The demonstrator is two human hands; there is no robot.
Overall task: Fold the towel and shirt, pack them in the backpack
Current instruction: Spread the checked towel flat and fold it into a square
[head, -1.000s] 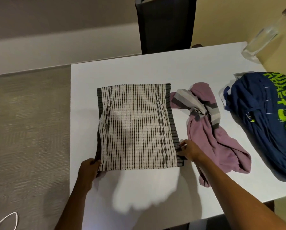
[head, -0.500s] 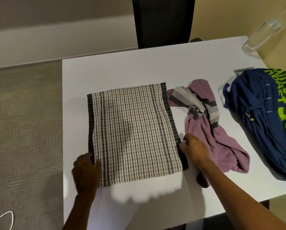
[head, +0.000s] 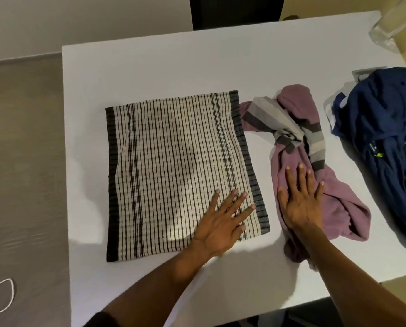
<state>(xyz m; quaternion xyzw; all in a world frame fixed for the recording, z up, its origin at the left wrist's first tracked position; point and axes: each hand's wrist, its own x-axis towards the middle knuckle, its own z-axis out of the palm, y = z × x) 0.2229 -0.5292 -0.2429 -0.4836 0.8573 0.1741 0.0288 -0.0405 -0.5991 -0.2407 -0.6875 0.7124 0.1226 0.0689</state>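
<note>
Both hands have let go of towel corners: left hand [head: 220, 223] flat, fingers spread on towel [head: 173, 166] near-right; right hand [head: 302, 199] flat on crumpled shirt [head: 298, 147]. Towel long axis near-far. Backpack [head: 385, 138] far right, probably unzipped.

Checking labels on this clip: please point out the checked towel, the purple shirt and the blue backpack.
checked towel [head: 173, 161]: head view, middle of the flat checked cloth.
purple shirt [head: 345, 204]: head view, crumpled purple fabric right of the hand.
blue backpack [head: 385, 119]: head view, upper blue panel.
</note>
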